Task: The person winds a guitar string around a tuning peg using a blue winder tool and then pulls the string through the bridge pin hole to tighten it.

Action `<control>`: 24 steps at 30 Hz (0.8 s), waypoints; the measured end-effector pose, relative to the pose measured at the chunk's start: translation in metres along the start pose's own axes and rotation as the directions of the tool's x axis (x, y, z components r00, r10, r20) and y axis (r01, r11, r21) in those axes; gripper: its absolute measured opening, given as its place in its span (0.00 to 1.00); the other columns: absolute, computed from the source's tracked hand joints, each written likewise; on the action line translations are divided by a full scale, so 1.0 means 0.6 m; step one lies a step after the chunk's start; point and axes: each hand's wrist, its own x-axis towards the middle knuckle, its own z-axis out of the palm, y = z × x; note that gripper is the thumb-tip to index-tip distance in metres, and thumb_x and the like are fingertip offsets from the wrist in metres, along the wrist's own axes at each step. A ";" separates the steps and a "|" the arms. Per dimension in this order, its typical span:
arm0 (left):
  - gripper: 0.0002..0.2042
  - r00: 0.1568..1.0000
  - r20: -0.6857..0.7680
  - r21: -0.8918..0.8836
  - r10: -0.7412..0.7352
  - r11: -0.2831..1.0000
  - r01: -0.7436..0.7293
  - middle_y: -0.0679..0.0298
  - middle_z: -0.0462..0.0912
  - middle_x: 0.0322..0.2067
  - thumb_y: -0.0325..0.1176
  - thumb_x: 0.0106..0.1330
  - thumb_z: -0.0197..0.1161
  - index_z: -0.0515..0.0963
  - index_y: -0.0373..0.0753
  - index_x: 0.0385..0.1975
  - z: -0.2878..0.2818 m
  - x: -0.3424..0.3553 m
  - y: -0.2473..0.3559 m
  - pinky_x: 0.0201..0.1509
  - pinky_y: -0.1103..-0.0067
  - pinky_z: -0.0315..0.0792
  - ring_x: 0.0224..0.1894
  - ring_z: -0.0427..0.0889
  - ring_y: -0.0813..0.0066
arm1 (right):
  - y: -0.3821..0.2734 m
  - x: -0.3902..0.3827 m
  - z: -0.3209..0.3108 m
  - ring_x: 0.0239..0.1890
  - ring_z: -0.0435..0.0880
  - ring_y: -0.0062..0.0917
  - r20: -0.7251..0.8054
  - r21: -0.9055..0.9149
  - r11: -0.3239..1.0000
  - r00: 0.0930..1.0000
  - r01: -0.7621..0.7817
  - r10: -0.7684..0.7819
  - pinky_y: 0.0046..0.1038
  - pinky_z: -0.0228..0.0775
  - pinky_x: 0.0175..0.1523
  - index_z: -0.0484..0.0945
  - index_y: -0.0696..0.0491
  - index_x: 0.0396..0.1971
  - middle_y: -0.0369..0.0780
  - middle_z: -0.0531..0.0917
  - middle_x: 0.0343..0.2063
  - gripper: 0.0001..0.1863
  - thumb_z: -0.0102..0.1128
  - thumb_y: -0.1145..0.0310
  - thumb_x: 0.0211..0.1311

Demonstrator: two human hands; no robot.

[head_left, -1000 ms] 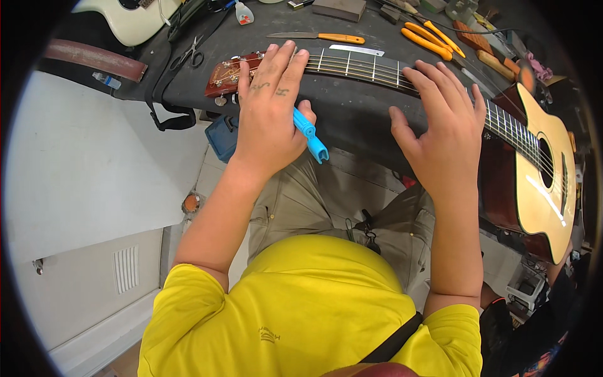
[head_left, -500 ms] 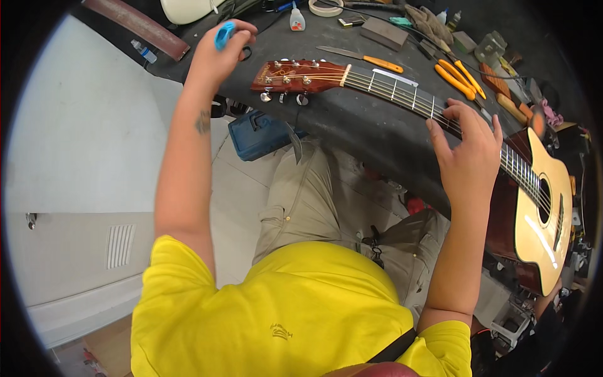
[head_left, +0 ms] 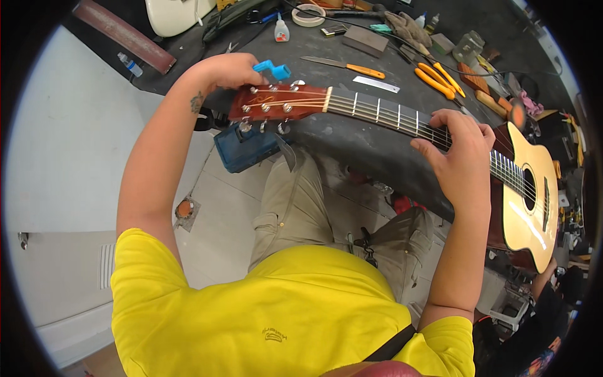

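Note:
An acoustic guitar (head_left: 531,160) with a pale top lies across the bench, its red-brown headstock (head_left: 264,103) toward the left. My left hand (head_left: 235,70) is closed on a blue string winder (head_left: 274,69), by the tuning pegs on the far side of the headstock. Part of the winder is hidden by my fingers, and I cannot tell whether it sits on a peg. My right hand (head_left: 461,141) lies over the guitar neck, fingers curled across the strings and thumb at the near edge. Strings run from the pegs over the white nut (head_left: 327,99).
Beyond the neck lie an orange-handled knife (head_left: 364,71), a steel ruler (head_left: 375,84) and yellow-handled pliers (head_left: 434,83). A glue bottle (head_left: 281,30) and tape roll (head_left: 308,15) are farther back. Below the bench edge is a blue toolbox (head_left: 242,147). Another person's arm (head_left: 544,278) shows near the guitar body.
My left hand has brought the string winder down and right to the headstock's far-side pegs. The view has shifted slightly; my right hand stays over the neck.

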 end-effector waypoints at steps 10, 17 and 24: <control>0.17 1.000 0.006 0.213 0.014 0.977 -0.015 0.51 0.85 0.26 0.41 0.58 0.67 0.85 0.28 0.30 0.019 -0.041 0.016 0.36 0.66 0.73 0.28 0.82 0.64 | 0.005 -0.039 -0.003 0.45 0.85 0.34 -0.080 0.064 0.998 0.997 0.025 -0.020 0.44 0.62 0.63 0.81 0.51 0.37 0.35 0.86 0.33 0.21 0.85 0.62 0.47; 0.12 0.994 0.106 -0.345 0.035 0.939 0.003 0.68 0.85 0.31 0.35 0.71 0.67 0.89 0.35 0.45 0.021 -0.076 -0.022 0.29 0.79 0.66 0.26 0.74 0.83 | 0.022 -0.043 0.005 0.47 0.86 0.35 -0.102 0.108 0.991 0.993 0.077 -0.066 0.46 0.60 0.65 0.82 0.50 0.36 0.37 0.88 0.35 0.21 0.84 0.58 0.47; 0.14 0.980 0.123 -0.654 0.157 0.755 -0.039 0.68 0.88 0.35 0.32 0.71 0.74 0.86 0.33 0.52 0.045 -0.077 -0.073 0.31 0.85 0.69 0.29 0.79 0.85 | 0.025 -0.043 -0.003 0.45 0.84 0.31 -0.014 0.086 0.995 0.999 0.040 -0.039 0.44 0.59 0.65 0.81 0.49 0.31 0.33 0.87 0.31 0.20 0.84 0.56 0.48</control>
